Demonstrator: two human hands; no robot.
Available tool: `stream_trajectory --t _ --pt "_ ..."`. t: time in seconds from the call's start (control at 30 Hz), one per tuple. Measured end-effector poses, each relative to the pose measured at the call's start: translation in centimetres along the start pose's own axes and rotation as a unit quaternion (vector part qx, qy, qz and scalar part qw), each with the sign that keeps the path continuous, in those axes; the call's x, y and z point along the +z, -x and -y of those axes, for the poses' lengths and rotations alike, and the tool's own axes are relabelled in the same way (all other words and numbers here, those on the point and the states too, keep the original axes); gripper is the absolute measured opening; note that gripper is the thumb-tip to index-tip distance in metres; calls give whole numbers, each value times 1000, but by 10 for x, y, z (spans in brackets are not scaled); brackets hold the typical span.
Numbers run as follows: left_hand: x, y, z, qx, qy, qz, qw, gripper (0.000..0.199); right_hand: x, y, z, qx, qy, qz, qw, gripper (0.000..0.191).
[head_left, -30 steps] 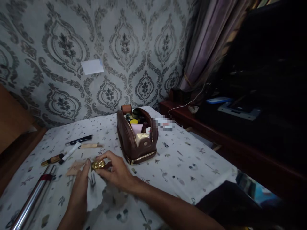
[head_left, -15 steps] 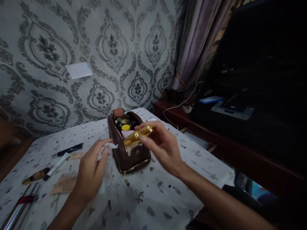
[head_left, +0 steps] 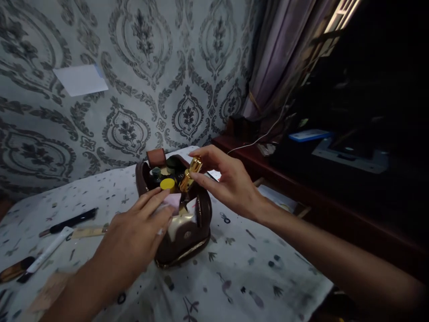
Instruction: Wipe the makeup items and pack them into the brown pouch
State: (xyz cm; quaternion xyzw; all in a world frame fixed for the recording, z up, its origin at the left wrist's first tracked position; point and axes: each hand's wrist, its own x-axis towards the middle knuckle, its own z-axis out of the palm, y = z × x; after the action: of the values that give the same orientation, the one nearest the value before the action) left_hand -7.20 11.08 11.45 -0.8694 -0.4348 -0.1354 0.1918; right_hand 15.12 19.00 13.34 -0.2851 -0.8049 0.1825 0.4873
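A shiny gold cosmetic tube [head_left: 195, 165] is pinched between the thumb and fingers of my right hand [head_left: 231, 183]. It tilts with its lower end inside the open brown toiletry bag [head_left: 197, 243]. My left hand [head_left: 134, 228] lies across the bag's left side, its fingertips by a yellow lid [head_left: 167, 184] and a pink item [head_left: 172, 202]. A scrap of white tissue [head_left: 160, 231] shows beneath its fingers; the rest is hidden. Dark bottles [head_left: 156, 173] stand farther back in the bag, and a clear-and-white packet [head_left: 182, 225] sits at its front.
On the patterned tablecloth [head_left: 254, 277], left of the bag, lie a black pen-like item [head_left: 72, 221], a white tube [head_left: 50, 250] and a brown-and-black brush-like item [head_left: 16, 269]. A dark red desk [head_left: 268, 172] with a white cable stands at right.
My right hand has tipped the gold tube more upright and lowered its end into the bag. My left hand has moved right, over the bag's edge. The view has shifted.
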Motion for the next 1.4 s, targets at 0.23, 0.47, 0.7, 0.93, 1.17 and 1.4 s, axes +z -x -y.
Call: stream_trajectory --t 0.23,0.47,0.7,0.93,1.17,1.4 --pt "15 9 10 21 -5 -35 999 34 1 -5 -9 -8 50 36 998 26" --pt "34 17 17 32 35 -67 997 42 -6 -5 -10 -13 130 35 991 22" --pt "36 18 12 2 64 -61 996 45 5 -5 -14 -23 116 136 984 9" --pt "36 20 12 -4 87 -76 993 47 16 -20 -24 -59 159 221 960 2" --pt "37 18 13 14 58 -76 995 47 23 -27 -28 -78 190 277 939 7" --pt "34 16 11 9 81 -75 994 42 20 -30 -25 -93 226 291 925 8"
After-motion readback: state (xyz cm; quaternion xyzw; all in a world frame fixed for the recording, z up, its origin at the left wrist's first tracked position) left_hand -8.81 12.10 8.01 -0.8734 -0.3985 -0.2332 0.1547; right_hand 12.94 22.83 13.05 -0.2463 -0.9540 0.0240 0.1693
